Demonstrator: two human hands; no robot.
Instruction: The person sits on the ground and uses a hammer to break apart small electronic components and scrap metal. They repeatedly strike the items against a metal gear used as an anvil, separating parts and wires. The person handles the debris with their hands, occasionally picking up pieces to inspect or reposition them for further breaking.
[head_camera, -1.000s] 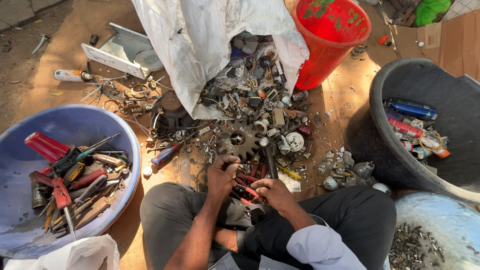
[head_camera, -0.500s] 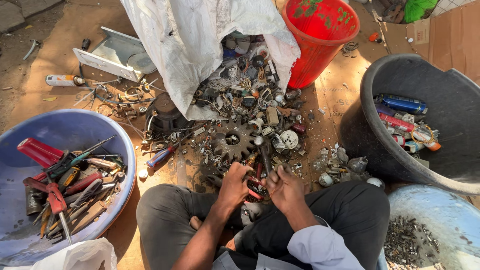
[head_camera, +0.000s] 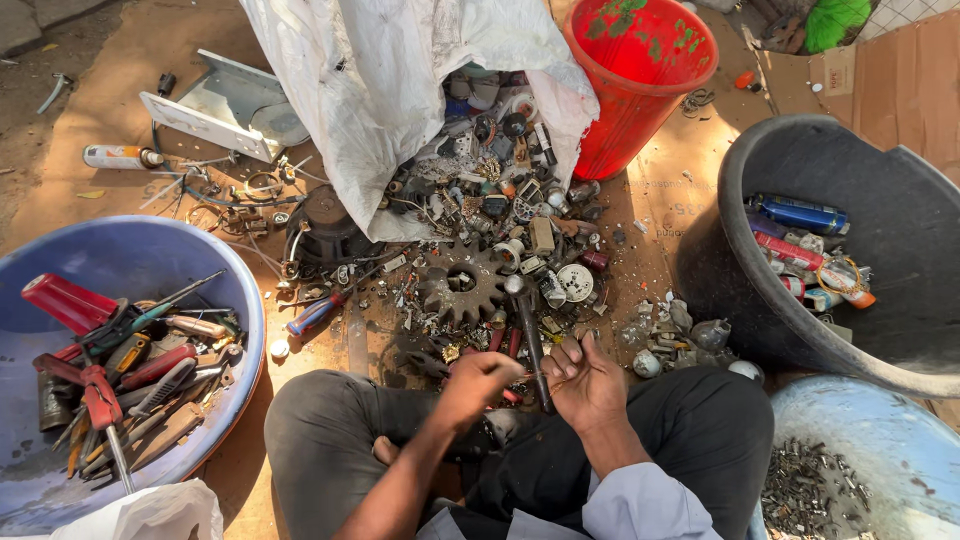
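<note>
Cardboard-covered ground (head_camera: 690, 190), littered with scrap around large gear (head_camera: 460, 283). Versus earlier frame: hands drawn together, closer to lap. Left hand (head_camera: 478, 378) curled, pinching thin wire (head_camera: 545, 382). Right hand (head_camera: 590, 380) half closed, gripping same wire. Dark-handled tool (head_camera: 528, 335) lying just ahead.

Left of your gear wheel (head_camera: 462, 283): blue tub (head_camera: 215, 262) of tools. Right: black tub (head_camera: 905, 195). Behind: red bucket (head_camera: 638, 75).

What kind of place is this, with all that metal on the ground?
Probably an outdoor scrap-sorting spot. A sack spills mixed metal scrap onto the ground, and tubs hold sorted lots: tools in the blue tub, cans in the black tub.
</note>
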